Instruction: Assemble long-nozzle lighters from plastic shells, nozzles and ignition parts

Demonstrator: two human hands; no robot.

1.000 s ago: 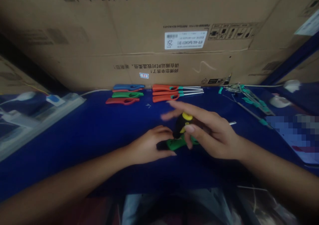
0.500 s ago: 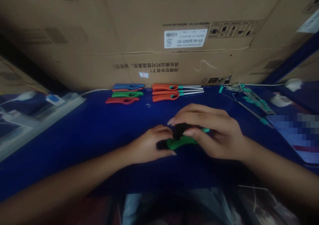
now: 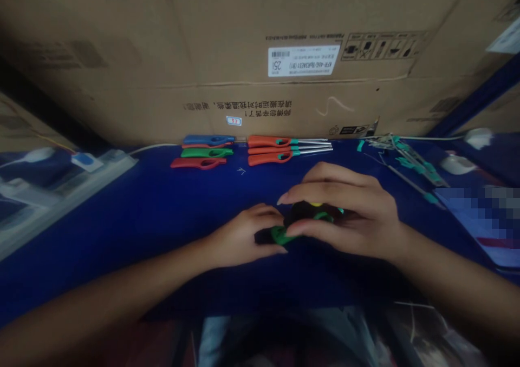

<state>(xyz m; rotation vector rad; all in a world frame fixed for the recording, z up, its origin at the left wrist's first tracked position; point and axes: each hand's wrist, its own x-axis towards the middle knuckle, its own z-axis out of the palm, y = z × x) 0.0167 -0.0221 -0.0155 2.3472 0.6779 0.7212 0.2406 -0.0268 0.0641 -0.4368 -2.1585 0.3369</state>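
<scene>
My left hand (image 3: pixel 239 240) is closed round the rear end of a green lighter handle (image 3: pixel 280 234) lying on the blue table (image 3: pixel 154 210). My right hand (image 3: pixel 349 213) curls over the front of that handle, its fingers closed on a black and yellow part (image 3: pixel 311 209) pressed onto it. A bit of teal shows by the right hand's fingers. Most of the handle is hidden under both hands.
At the back lie blue, green and red handles (image 3: pixel 205 151) and three orange long-nosed lighters (image 3: pixel 284 150). Teal-tipped metal rods (image 3: pixel 406 164) are piled at the right. A large cardboard box (image 3: pixel 252 58) walls the back. A white tray (image 3: pixel 60 185) sits at the left.
My right hand has gone from fingers spread above the black and yellow part to closed down over it and the green handle. My left hand has stayed put.
</scene>
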